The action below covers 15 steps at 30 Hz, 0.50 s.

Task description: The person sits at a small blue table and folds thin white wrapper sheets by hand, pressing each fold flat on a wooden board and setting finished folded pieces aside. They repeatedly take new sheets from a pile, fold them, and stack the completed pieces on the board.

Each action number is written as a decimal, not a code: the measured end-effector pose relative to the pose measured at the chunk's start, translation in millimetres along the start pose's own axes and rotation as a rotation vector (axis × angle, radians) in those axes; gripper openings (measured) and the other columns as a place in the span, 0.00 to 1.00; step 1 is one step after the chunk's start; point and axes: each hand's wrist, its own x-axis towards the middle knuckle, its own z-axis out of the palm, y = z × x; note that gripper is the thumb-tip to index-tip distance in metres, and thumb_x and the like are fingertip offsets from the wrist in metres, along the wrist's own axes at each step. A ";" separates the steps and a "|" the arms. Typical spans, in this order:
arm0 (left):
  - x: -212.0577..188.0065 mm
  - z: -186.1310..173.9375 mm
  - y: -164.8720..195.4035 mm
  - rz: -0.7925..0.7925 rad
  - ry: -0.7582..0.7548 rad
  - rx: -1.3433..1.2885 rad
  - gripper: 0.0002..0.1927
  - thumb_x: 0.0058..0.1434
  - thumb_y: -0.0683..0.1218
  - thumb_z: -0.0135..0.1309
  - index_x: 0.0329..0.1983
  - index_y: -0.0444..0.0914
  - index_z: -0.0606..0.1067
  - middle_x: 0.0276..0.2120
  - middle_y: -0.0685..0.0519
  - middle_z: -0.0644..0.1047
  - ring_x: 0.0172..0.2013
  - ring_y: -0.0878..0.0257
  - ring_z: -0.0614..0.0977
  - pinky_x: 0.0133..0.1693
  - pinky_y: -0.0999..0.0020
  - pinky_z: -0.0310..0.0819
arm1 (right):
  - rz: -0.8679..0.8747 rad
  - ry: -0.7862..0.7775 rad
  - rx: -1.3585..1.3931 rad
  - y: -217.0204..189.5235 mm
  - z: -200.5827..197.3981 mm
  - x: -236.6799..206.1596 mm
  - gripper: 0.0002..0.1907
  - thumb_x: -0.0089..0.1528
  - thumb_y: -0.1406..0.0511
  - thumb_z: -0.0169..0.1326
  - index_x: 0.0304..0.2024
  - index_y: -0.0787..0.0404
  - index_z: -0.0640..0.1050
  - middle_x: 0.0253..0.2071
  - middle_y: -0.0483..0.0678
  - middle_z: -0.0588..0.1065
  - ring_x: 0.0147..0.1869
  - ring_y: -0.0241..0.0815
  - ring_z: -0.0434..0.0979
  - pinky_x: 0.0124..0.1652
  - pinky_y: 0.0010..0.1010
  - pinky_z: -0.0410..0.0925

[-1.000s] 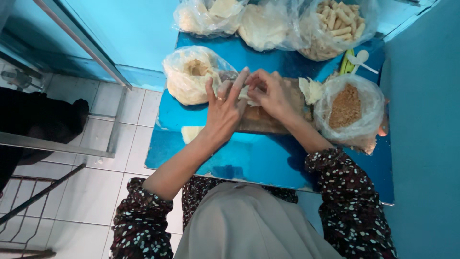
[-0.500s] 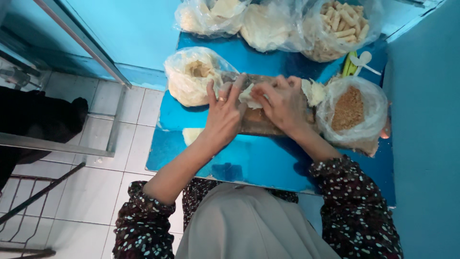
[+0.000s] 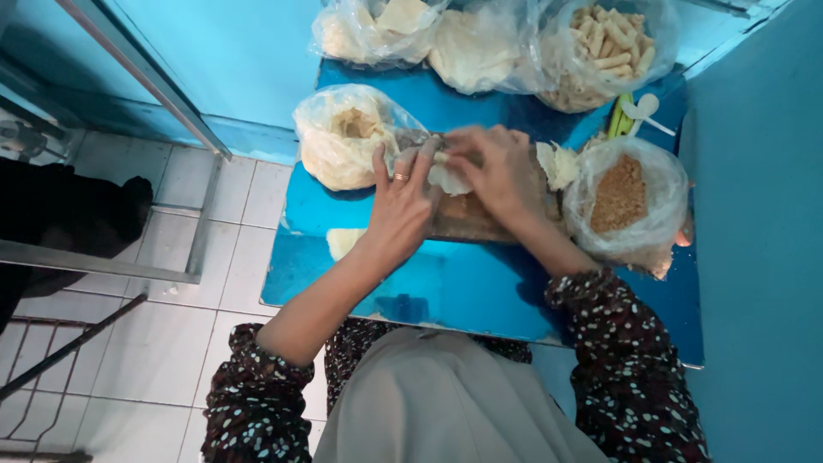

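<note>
On a shiny blue table (image 3: 480, 283) lies a brown wooden board (image 3: 467, 219). Both my hands work over it on a thin pale wrapper sheet (image 3: 447, 177). My left hand (image 3: 403, 206), with a ring on one finger, presses its fingers onto the sheet's left side. My right hand (image 3: 497, 171) curls over the sheet from the right, fingers bent around it. The part of the sheet under my palms is hidden.
Clear plastic bags stand around the board: pale dough (image 3: 343, 141) at left, brown crumbs (image 3: 621, 197) at right, rolled sticks (image 3: 609, 51) and flat sheets (image 3: 471, 47) at the back. A white spoon (image 3: 643, 110) lies by green stalks. Tiled floor and a metal frame (image 3: 154, 86) are at left.
My hands have closed in on the sheet: the left fingers, spread a second ago, now lie closer together, and the right hand has curled further over it.
</note>
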 end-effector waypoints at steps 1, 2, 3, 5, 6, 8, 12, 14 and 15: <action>-0.2 -0.7 0.5 -0.006 -0.007 -0.010 0.09 0.57 0.42 0.53 0.35 0.31 0.79 0.69 0.38 0.63 0.67 0.44 0.65 0.68 0.28 0.40 | 0.151 -0.022 0.284 9.4 1.2 5.8 0.16 0.63 0.67 0.63 0.53 0.55 0.77 0.42 0.40 0.81 0.48 0.34 0.79 0.52 0.35 0.70; 0.2 -1.0 0.6 -0.011 -0.013 -0.018 0.09 0.57 0.42 0.53 0.34 0.32 0.79 0.69 0.37 0.63 0.67 0.44 0.65 0.68 0.27 0.40 | 0.300 -0.044 0.569 18.9 0.4 7.5 0.17 0.63 0.69 0.62 0.54 0.57 0.76 0.43 0.42 0.81 0.49 0.32 0.81 0.52 0.30 0.74; 1.1 -1.3 0.8 -0.017 -0.016 -0.027 0.08 0.56 0.42 0.53 0.33 0.32 0.79 0.68 0.37 0.64 0.66 0.44 0.65 0.67 0.27 0.40 | 0.322 -0.024 0.638 28.2 -2.8 6.3 0.19 0.63 0.71 0.61 0.56 0.58 0.74 0.44 0.44 0.81 0.49 0.33 0.80 0.51 0.29 0.73; 2.6 -1.6 1.9 -0.017 -0.023 -0.015 0.07 0.56 0.42 0.53 0.31 0.32 0.78 0.68 0.38 0.64 0.66 0.45 0.65 0.68 0.27 0.41 | 0.366 0.010 0.774 44.9 -12.9 2.5 0.22 0.64 0.75 0.61 0.58 0.61 0.71 0.46 0.48 0.79 0.50 0.34 0.80 0.51 0.27 0.73; 2.9 -1.7 2.4 -0.017 -0.029 -0.009 0.07 0.55 0.42 0.53 0.30 0.33 0.78 0.68 0.39 0.65 0.66 0.46 0.65 0.68 0.27 0.41 | 0.360 0.013 0.838 50.7 -17.2 -0.2 0.23 0.64 0.75 0.61 0.59 0.60 0.70 0.46 0.49 0.79 0.50 0.36 0.80 0.51 0.28 0.74; 4.0 -1.4 3.1 -0.002 -0.038 0.011 0.07 0.55 0.42 0.53 0.30 0.33 0.78 0.67 0.38 0.65 0.66 0.45 0.65 0.67 0.26 0.41 | 0.346 0.022 0.965 56.8 -24.7 -4.1 0.26 0.63 0.76 0.61 0.61 0.60 0.67 0.47 0.50 0.79 0.51 0.38 0.82 0.53 0.28 0.75; 1.6 -2.4 3.6 0.022 -0.035 0.041 0.06 0.54 0.42 0.52 0.30 0.34 0.77 0.67 0.40 0.66 0.67 0.45 0.66 0.67 0.26 0.42 | 0.480 0.024 1.085 49.1 -42.1 -3.1 0.30 0.62 0.78 0.61 0.63 0.60 0.67 0.47 0.52 0.79 0.48 0.41 0.82 0.45 0.26 0.72; 1.0 -2.3 3.0 0.032 -0.038 0.038 0.06 0.54 0.42 0.52 0.31 0.34 0.77 0.67 0.39 0.66 0.66 0.45 0.66 0.67 0.26 0.42 | 0.519 0.028 1.177 40.6 -62.0 -1.3 0.30 0.61 0.78 0.59 0.64 0.61 0.67 0.48 0.52 0.80 0.48 0.42 0.82 0.44 0.25 0.72; 0.6 -2.1 2.7 0.036 -0.040 0.037 0.06 0.54 0.42 0.52 0.31 0.35 0.77 0.67 0.39 0.67 0.66 0.45 0.66 0.67 0.26 0.42 | 0.449 0.045 1.204 38.0 -78.8 0.8 0.31 0.62 0.78 0.59 0.66 0.60 0.66 0.47 0.53 0.79 0.47 0.42 0.82 0.45 0.27 0.73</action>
